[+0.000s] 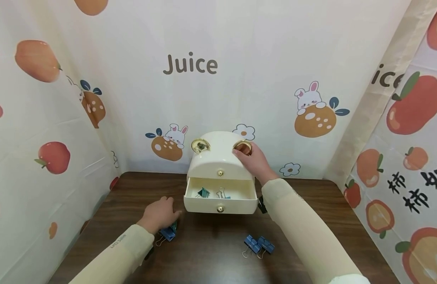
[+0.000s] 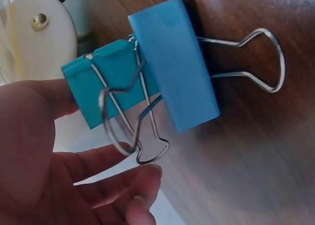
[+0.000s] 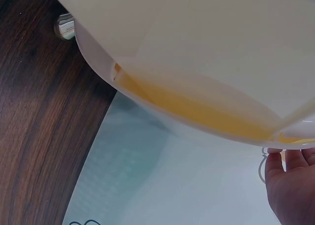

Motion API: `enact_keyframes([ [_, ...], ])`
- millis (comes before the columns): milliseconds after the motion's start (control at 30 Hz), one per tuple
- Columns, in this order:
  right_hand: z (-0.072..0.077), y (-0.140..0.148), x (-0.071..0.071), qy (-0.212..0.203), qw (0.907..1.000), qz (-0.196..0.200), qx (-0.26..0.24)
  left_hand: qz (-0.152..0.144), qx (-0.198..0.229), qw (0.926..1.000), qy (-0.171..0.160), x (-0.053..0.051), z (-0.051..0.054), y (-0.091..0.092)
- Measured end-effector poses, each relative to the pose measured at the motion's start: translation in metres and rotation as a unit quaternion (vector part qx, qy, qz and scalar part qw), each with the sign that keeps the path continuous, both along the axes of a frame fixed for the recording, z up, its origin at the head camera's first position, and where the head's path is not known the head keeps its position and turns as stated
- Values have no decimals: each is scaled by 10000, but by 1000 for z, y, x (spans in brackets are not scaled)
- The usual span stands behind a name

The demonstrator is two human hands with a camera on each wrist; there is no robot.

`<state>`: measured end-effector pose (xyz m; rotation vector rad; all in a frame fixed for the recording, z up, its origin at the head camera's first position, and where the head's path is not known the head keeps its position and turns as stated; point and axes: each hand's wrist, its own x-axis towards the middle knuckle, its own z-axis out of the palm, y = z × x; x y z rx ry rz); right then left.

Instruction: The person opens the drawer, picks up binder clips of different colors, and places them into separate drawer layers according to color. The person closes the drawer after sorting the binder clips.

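A cream drawer box [image 1: 218, 157] with two gold round ears stands near the back of the table. Its lower drawer [image 1: 200, 205] is pulled out, with a teal binder clip [image 1: 203, 192] and another clip [image 1: 223, 194] inside. My right hand [image 1: 255, 161] holds the box's right ear [image 1: 242, 146], the thumb in front. To the left of the drawer, my left hand [image 1: 159, 215] is down at a green binder clip [image 2: 110, 82] and a blue binder clip [image 2: 174, 65]. Its thumb lies at the green clip's edge, with loosely bent fingers beside the wire handles; no firm pinch shows.
Two blue binder clips [image 1: 259, 244] lie side by side on the dark wood table [image 1: 211, 252], in front and right of the box. A fruit-printed curtain [image 1: 218, 98] hangs behind and along both sides. Small gold knobs [image 1: 220, 209] stick out from the drawer fronts.
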<state>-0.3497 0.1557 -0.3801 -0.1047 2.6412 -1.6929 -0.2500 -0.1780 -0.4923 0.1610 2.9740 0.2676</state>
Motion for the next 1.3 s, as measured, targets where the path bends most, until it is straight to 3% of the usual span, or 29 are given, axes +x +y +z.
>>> enact_keyframes([
  [533, -1, 0, 0, -32, 10000, 16, -29, 139, 858, 9961, -123, 5, -13, 6],
  [833, -2, 2, -2, 58, 9999, 44, -111, 135, 1232, 9923, 10, 0, -14, 7],
  [967, -2, 2, -1, 52, 9999, 54, -90, 229, 1477, 9887, 99, -1, -4, 5],
  [1300, -2, 1, 0, 106, 9999, 52, -51, 436, 2332, 9713, 185, 5, 37, -7],
])
